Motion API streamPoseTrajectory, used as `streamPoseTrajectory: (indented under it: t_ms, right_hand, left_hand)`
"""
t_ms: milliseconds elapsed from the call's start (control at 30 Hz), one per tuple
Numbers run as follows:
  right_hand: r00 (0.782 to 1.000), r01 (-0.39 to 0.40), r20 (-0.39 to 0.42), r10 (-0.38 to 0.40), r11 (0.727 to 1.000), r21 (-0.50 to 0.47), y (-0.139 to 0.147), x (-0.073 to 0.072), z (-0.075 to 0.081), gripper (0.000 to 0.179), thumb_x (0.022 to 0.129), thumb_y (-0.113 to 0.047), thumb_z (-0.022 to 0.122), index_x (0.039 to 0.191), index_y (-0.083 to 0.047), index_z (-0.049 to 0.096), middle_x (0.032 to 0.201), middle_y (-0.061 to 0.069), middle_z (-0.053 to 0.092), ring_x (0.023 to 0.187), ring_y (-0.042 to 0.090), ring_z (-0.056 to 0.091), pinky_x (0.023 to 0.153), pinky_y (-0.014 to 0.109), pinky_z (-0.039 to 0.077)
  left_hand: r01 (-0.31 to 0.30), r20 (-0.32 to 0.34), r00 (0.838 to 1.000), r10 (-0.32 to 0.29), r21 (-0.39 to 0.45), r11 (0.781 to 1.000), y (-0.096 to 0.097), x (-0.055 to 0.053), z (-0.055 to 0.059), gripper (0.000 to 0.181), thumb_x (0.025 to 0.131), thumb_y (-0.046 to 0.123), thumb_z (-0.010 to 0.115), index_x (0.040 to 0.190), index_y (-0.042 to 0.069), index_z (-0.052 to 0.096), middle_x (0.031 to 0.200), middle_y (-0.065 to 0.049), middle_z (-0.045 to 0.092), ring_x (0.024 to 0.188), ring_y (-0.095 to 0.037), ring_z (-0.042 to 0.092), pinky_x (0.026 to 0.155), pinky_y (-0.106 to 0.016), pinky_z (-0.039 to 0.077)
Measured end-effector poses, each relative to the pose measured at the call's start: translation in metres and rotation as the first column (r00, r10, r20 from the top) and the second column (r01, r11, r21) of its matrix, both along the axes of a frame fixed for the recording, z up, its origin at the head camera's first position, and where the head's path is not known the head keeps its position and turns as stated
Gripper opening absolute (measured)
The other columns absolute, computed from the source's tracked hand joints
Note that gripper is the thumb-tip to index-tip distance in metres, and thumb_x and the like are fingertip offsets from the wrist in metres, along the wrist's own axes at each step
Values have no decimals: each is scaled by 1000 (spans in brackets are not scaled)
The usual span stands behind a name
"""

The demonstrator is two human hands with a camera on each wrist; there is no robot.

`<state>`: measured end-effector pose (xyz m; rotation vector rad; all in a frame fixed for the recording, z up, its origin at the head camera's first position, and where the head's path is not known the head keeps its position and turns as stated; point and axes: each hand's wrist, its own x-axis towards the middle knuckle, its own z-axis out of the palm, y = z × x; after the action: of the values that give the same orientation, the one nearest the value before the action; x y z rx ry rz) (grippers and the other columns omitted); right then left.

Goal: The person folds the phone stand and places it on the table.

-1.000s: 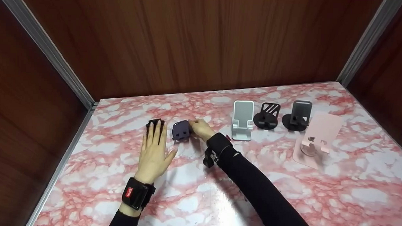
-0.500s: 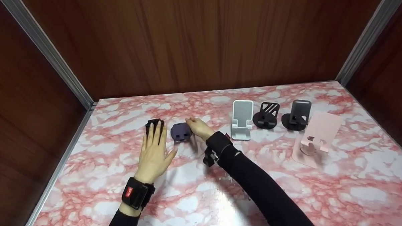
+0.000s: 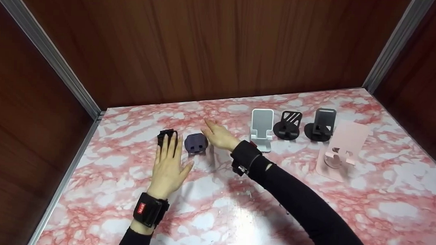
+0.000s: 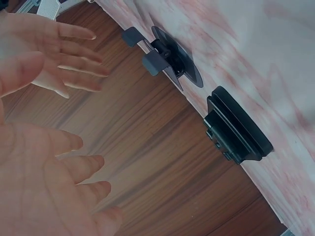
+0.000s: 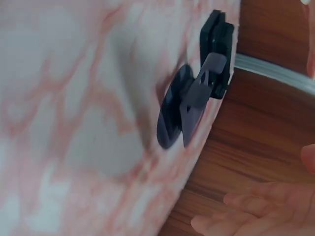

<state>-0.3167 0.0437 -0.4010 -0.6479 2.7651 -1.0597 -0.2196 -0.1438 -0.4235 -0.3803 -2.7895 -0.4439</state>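
Note:
My left hand [image 3: 167, 168] is held with straight fingers over a folded black phone stand [image 3: 163, 137], covering part of it in the head view. In the left wrist view a gap shows between that hand [image 4: 54, 182] and the black stand [image 4: 236, 130]. To its right stands a dark purple phone stand [image 3: 195, 141] with a round base, folded low and leaning. My right hand [image 3: 219, 135] is just right of the purple stand, fingers extended and holding nothing. In the right wrist view the purple stand [image 5: 197, 96] is apart from this hand [image 5: 266, 211].
Upright on the right are a white-and-grey phone stand [image 3: 262, 124], a black slotted stand [image 3: 291, 121], a dark grey stand [image 3: 325, 120] and a larger pink stand [image 3: 350, 138]. A wooden panel [image 3: 220, 46] rises behind the marbled table [image 3: 207, 231].
The right hand has let go of the purple stand, drawn slightly right and straightened its fingers. The purple stand has turned and now faces forward. The left hand has barely moved.

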Motion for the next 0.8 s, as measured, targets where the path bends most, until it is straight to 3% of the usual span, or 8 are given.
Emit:
streamPoseTrajectory:
  t_ms: [167, 400, 800]
  right_hand:
    - [988, 5, -151, 18, 989, 151, 10, 9, 4, 57, 99, -32, 37, 147, -5, 21, 153, 20, 17, 143, 37, 7, 117, 53, 11]
    - [940, 48, -338, 53, 958, 283, 32, 17, 9, 59, 98, -34, 41, 148, -9, 21, 154, 17, 19, 143, 34, 8, 115, 57, 14]
    - [894, 231, -446, -49, 903, 363, 78, 12, 11, 60, 95, -33, 46, 147, -13, 24, 153, 17, 22, 144, 32, 10, 115, 58, 10]
  left_hand:
    - [-4, -20, 1000, 4, -8, 1000, 0, 0, 0, 79, 90, 42, 52, 148, 6, 13, 157, -12, 5, 144, -32, -1, 118, -50, 2]
    - [5, -1, 1000, -5, -4, 1000, 1, 0, -1, 79, 90, 40, 54, 148, 7, 13, 157, -11, 4, 144, -32, -1, 118, -50, 2]
    - [21, 28, 999, -20, -23, 1000, 5, 1, -4, 82, 89, 43, 54, 149, 10, 9, 157, -11, 3, 144, -33, 0, 117, -51, 3]
